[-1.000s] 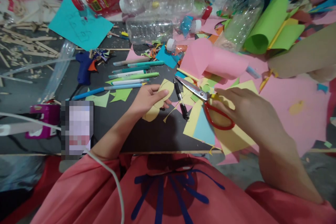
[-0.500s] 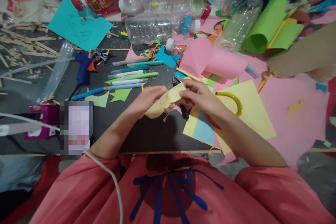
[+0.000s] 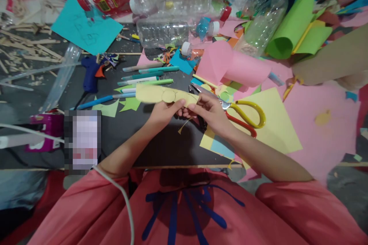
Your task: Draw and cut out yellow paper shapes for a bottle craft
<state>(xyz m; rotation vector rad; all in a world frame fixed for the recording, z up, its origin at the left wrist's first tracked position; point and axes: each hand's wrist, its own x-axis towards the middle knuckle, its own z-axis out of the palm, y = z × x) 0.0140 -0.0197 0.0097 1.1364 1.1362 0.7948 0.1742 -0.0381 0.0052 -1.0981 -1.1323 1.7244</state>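
A yellow paper cutout (image 3: 152,93), long with a rounded end and drawn curves on it, is held up over the dark table (image 3: 163,145). My left hand (image 3: 166,113) pinches its lower edge near the middle, thumb on top. At its right end my right hand (image 3: 209,111) grips it between thumb and fingers; some fingertips are hidden behind the paper. Scissors (image 3: 247,115) with one yellow and one red handle lie beside and partly behind my right hand. A thin yellow paper scrap (image 3: 184,125) rests on the table below the cutout.
Several markers (image 3: 149,80) lie left of centre, near a blue glue gun (image 3: 90,74). Plastic bottles (image 3: 163,32) line the back. Pink paper (image 3: 322,134) and a yellow sheet (image 3: 276,122) cover the right side. A phone (image 3: 86,138) and white cable (image 3: 123,195) are at left.
The yellow cutout has turned, its rounded end swinging up and left. My left hand has shifted its hold to the lower edge. More of the scissors shows now.
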